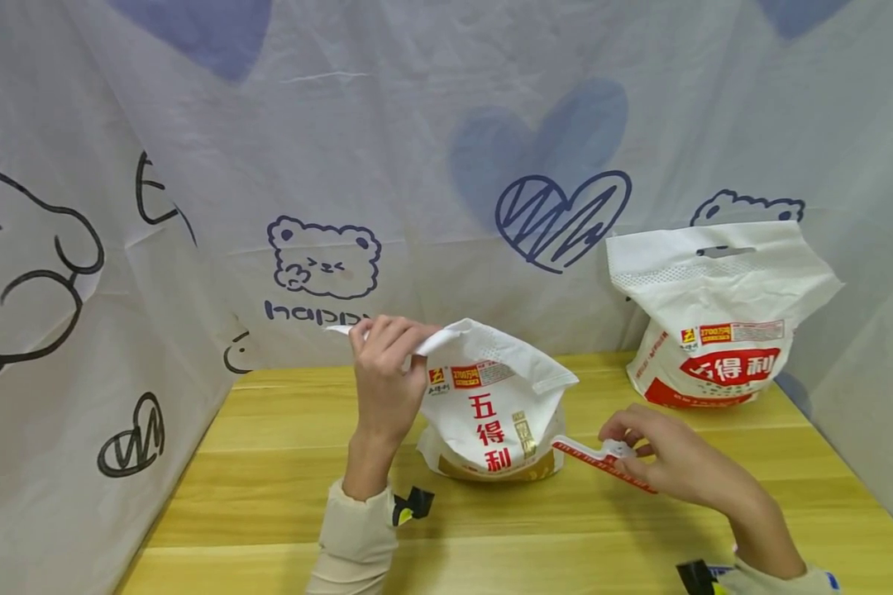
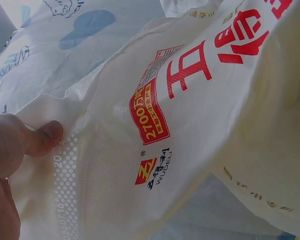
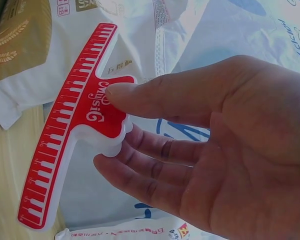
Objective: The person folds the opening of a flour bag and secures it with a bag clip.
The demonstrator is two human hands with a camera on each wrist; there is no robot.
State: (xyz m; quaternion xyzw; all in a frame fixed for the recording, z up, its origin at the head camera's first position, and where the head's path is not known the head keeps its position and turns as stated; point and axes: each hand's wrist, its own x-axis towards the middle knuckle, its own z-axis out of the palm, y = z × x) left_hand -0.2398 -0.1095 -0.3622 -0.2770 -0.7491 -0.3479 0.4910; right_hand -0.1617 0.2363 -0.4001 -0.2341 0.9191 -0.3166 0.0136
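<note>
A white flour bag [image 1: 491, 413] with red lettering stands on the wooden table, its top edge folded over and leaning. My left hand [image 1: 390, 364] grips the bag's top edge at its left corner; in the left wrist view the thumb [image 2: 50, 134] presses on the dotted seam. Just right of the bag, my right hand [image 1: 662, 454] pinches a red and white clip [image 3: 85, 110] by its handle. The long bar of the clip carries a piano-key pattern and its handle reads "Music". Whether the clip's bar is parted cannot be told.
A second white flour bag [image 1: 722, 330] with a handle slot and red print stands upright at the back right of the wooden table [image 1: 268, 496]. A pale cloth [image 1: 417, 165] with hearts and bears hangs behind and at both sides.
</note>
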